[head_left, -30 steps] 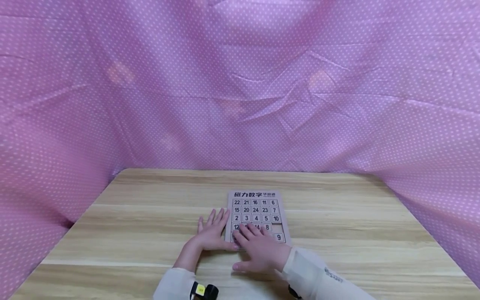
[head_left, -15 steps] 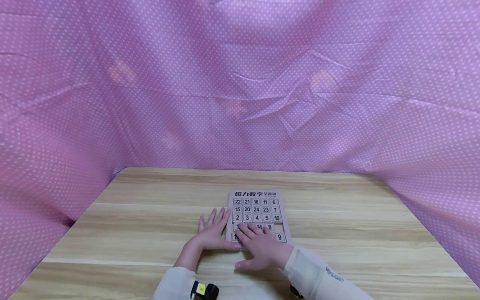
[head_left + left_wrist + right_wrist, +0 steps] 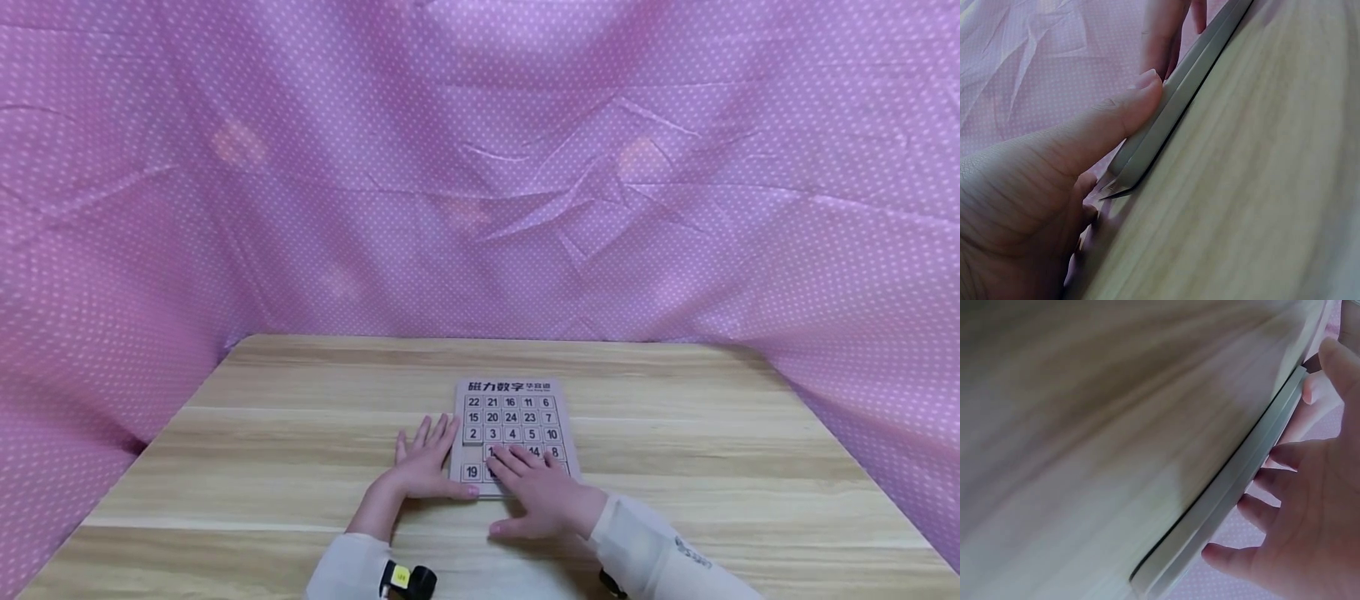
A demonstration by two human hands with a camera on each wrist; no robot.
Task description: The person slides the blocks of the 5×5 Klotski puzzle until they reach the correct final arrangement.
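Observation:
A sliding number puzzle (image 3: 564,417) with a light frame and numbered square tiles lies flat on the table. My left hand (image 3: 423,473) rests at its near left corner, fingers spread and straight along the left side. In the left wrist view the thumb (image 3: 1129,103) presses against the puzzle's near edge. My right hand (image 3: 546,493) lies over the lower right of the puzzle, its fingertips on the fourth row and hiding several tiles there and below. From the right wrist, the fingers (image 3: 1235,557) appear extended onto the tile face. A vacant square shows at the fourth row's left end, above tile 19.
The wood-grain table (image 3: 300,400) extends around the puzzle on every side. Pink dotted cloth (image 3: 480,208) hangs behind it and at both sides. A black wrist camera (image 3: 422,582) sits on the left cuff.
My right hand has moved right, and the fourth row of tiles has slid right with it. The vacant square has passed from that row's right end to its left end. My left hand stays put.

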